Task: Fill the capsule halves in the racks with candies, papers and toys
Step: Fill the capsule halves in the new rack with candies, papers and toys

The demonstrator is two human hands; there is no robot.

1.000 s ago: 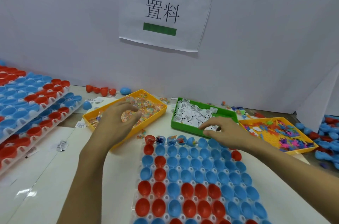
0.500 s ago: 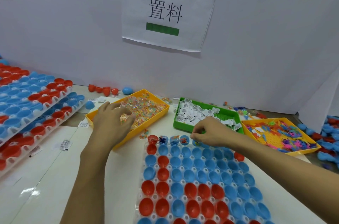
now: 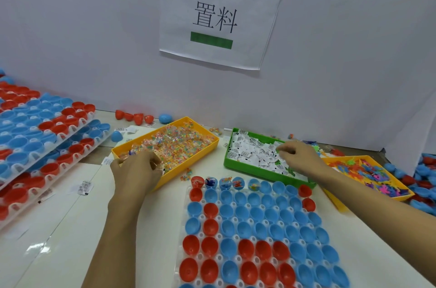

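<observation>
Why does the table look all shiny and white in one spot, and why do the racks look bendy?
In the head view, room light bounces off the glossy table, making a white glare patch at lower left. The wide-angle lens curves the edges, so the stacked racks on the left look tilted and stretched. The candies look a bit soft and blurry, and so does the left hand.

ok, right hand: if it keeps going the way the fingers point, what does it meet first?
Probably the folded papers. The right hand is over the green tray, fingers aimed left and slightly away across the pile. Height above the papers is unclear; it may already touch them.
</observation>
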